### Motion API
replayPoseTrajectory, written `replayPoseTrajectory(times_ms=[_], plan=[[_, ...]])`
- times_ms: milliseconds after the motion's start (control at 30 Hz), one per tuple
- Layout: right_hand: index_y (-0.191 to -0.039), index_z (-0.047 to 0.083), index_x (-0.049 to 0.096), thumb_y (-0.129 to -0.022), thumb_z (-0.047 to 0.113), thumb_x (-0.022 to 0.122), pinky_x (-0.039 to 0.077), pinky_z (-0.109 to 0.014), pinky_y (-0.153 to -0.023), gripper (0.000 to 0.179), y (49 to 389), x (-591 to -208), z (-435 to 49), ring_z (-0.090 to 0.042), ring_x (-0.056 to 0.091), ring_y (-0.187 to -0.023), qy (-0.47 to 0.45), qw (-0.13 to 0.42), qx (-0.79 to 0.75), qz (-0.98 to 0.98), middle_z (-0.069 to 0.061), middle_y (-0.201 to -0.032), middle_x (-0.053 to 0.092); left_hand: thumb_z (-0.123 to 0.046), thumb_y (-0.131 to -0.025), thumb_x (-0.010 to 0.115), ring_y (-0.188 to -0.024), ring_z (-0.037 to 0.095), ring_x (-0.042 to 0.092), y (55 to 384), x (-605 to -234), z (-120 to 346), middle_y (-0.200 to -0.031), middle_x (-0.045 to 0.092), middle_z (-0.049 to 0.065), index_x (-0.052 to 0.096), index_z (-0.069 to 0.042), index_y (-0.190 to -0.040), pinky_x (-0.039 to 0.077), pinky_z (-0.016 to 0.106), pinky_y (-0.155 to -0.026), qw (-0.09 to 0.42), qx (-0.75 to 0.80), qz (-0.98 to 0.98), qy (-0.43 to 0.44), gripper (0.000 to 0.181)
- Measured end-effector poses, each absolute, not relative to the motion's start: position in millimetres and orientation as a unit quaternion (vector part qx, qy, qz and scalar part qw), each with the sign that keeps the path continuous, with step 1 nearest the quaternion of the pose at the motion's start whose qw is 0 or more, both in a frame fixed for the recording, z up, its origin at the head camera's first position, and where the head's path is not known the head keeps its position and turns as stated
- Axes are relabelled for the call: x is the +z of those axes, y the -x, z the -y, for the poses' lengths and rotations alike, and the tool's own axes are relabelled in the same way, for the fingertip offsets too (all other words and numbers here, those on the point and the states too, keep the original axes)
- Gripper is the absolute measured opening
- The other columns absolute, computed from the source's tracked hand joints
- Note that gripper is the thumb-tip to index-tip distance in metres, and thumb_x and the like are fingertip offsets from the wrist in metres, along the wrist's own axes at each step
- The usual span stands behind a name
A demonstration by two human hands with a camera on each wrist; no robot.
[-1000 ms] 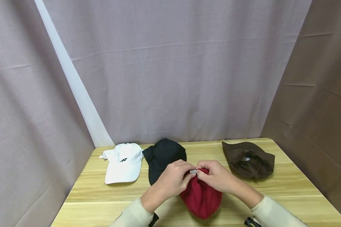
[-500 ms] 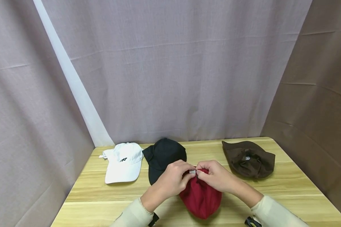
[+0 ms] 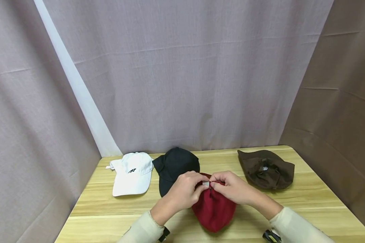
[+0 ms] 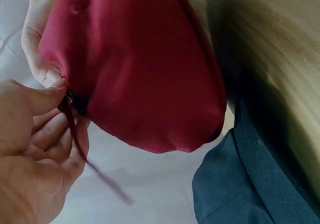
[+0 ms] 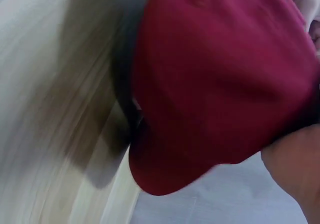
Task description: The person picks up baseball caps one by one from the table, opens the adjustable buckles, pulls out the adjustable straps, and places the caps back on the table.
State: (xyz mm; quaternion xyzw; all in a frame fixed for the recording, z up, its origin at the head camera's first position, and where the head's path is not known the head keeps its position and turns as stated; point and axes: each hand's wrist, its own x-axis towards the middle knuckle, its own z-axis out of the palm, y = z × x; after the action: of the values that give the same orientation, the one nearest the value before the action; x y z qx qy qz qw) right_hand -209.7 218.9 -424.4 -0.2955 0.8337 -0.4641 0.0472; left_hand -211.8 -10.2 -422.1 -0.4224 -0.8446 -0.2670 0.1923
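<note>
Midway between left and right edges of the tabletop (image 3: pixel 97 211), left hand (image 3: pixel 184 190) and right hand (image 3: pixel 232 189), both pinched closed on red cap (image 3: pixel 214 214) by its narrow strap (image 4: pixel 76 139), could lose hold if that slips.

black emblem (image 3: pixel 132 170) on white cap (image 3: pixel 131 185), pale label (image 3: pixel 265 168) in brown hat (image 3: pixel 254 157), neither legible
</note>
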Motion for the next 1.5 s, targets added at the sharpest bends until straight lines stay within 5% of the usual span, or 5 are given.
replayPoseTrajectory(times_ms=[300, 700, 1033, 1500], plan=[[-0.088, 0.012, 0.072, -0.103, 0.010, 0.064, 0.044, -0.020, -0.063, 0.017, 209.9, -420.5, -220.8, 0.001, 0.050, -0.070, 0.302, 0.063, -0.459, -0.833, 0.011, -0.075, 0.057, -0.016, -0.104, 0.070, -0.086, 0.000, 0.065, 210.4, -422.9, 9.3, -0.101, 0.080, -0.002, 0.075, -0.011, -0.109, 0.049, 0.006, -0.077, 0.131, -0.289, 0.845, 0.430, 0.009], [-0.094, 0.004, 0.075, -0.103, 0.010, 0.064, 0.038, -0.018, -0.058, 0.015, 207.3, -417.2, -219.8, 0.001, 0.044, -0.063, 0.289, 0.109, -0.476, -0.823, 0.010, -0.069, 0.050, -0.013, -0.103, 0.070, -0.077, -0.005, 0.055, 210.2, -423.1, 12.1, -0.098, 0.078, 0.000, 0.070, -0.012, -0.109, 0.043, 0.004, -0.067, 0.080, -0.293, 0.859, 0.413, 0.007], [-0.101, 0.001, 0.076, -0.104, 0.006, 0.059, 0.036, -0.017, -0.056, 0.017, 208.0, -420.3, -220.5, 0.003, 0.042, -0.061, 0.299, 0.115, -0.490, -0.811, 0.009, -0.069, 0.051, -0.010, -0.104, 0.069, -0.095, 0.001, 0.074, 215.6, -427.5, 15.7, -0.108, 0.082, 0.007, 0.071, -0.006, -0.115, 0.053, 0.009, -0.078, 0.032, -0.359, 0.844, 0.398, 0.012], [-0.093, 0.006, 0.073, -0.104, 0.019, 0.069, 0.042, -0.018, -0.062, 0.018, 208.1, -426.0, -216.6, 0.001, 0.052, -0.072, 0.288, 0.089, -0.497, -0.813, 0.009, -0.078, 0.060, -0.013, -0.101, 0.072, -0.088, -0.001, 0.061, 214.1, -422.7, 17.9, -0.102, 0.080, -0.001, 0.075, -0.013, -0.109, 0.050, 0.012, -0.077, 0.069, -0.346, 0.842, 0.407, 0.009]])
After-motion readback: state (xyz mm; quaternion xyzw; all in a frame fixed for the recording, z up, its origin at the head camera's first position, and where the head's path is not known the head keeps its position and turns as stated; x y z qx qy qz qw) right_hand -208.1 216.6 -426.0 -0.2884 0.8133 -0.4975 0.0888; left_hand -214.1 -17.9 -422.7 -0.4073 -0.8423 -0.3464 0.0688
